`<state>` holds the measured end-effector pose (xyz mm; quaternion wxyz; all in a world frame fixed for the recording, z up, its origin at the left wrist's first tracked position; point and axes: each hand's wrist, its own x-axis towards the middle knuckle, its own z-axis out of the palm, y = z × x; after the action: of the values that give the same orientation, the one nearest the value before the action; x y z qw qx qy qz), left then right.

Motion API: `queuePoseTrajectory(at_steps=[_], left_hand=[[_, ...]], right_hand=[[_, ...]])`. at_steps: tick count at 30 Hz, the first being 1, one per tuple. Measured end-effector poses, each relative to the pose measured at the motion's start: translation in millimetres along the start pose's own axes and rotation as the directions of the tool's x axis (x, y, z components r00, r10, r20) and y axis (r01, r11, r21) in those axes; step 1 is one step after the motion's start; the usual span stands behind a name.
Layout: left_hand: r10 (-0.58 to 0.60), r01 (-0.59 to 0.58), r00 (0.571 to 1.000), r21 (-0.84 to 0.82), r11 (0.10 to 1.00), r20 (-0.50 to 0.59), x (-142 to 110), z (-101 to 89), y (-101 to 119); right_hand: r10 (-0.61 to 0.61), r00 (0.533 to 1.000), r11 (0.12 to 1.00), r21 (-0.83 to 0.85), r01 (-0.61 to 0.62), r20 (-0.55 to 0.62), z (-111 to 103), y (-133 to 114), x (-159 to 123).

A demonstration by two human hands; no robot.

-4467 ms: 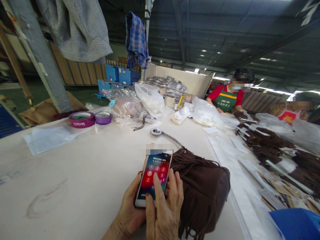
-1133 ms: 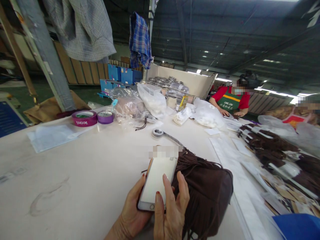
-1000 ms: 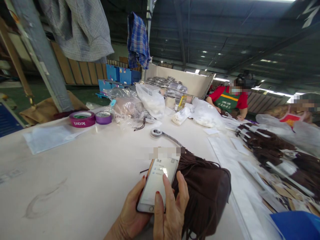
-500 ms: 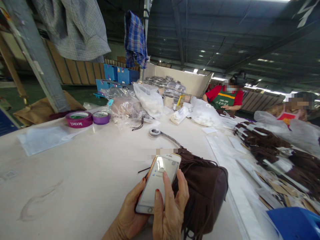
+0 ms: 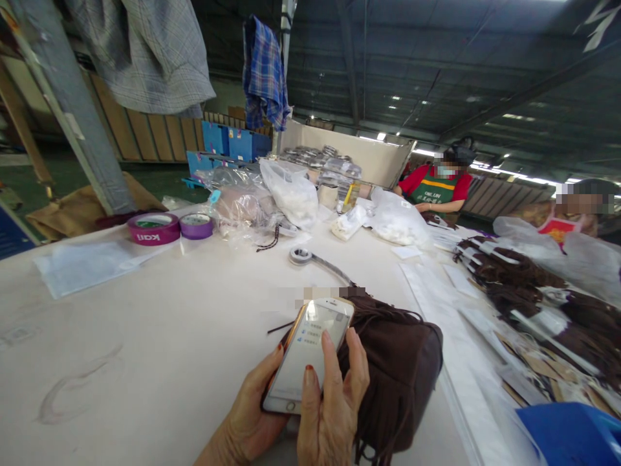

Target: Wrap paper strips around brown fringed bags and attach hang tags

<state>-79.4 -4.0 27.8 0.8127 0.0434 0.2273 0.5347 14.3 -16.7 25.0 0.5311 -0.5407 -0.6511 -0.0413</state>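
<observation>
My left hand (image 5: 252, 404) is wrapped round the lower left side of a white smartphone (image 5: 303, 362), tilted up with its lit screen toward me. Over the screen hovers my right hand (image 5: 332, 401), fingers apart, the index fingertip at or just above the glass; I cannot tell whether it touches. Behind and to the right of the phone lies a dark brown fringed bag (image 5: 400, 362) on the white table (image 5: 160, 349). A grey strap with a ring-shaped coil (image 5: 301, 256) runs out from the bag's top.
Two tape rolls, one magenta (image 5: 154, 229) and one purple (image 5: 196, 226), stand at the back left beside a clear plastic sheet (image 5: 87, 268). White plastic bags (image 5: 398, 217) sit at the back. Brown fringed pieces (image 5: 514, 272) and a blue bin (image 5: 567, 424) are at right. A co-worker (image 5: 439, 184) stands beyond.
My right hand has shifted slightly right and its index finger a little up over the screen. The phone stays in my left hand. The co-worker's hands have moved slightly.
</observation>
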Motion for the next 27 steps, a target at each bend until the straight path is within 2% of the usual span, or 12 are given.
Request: queuePoseTrajectory(at_steps=[5,11,19,27], left_hand=[[-0.014,0.012,1.0,-0.074,0.997,-0.017,0.4,3.0,1.6],[-0.01,-0.005,0.995,-0.149,0.989,-0.099,2.2,4.1,3.6],[0.005,-0.014,0.998,-0.167,0.986,-0.055,2.0,2.5,2.5],[0.001,-0.009,0.998,-0.12,0.993,-0.064,0.3,4.2,0.9]], right_hand=[[0.023,1.0,1.0,0.015,-0.023,0.016,-0.3,0.4,-2.6],[0.012,0.999,0.999,0.033,-0.013,0.03,1.8,1.8,-5.1],[-0.01,0.999,1.0,0.021,0.009,0.043,3.0,-1.1,-5.3],[0.006,0.999,1.0,0.029,-0.007,0.048,0.6,0.5,-3.1]])
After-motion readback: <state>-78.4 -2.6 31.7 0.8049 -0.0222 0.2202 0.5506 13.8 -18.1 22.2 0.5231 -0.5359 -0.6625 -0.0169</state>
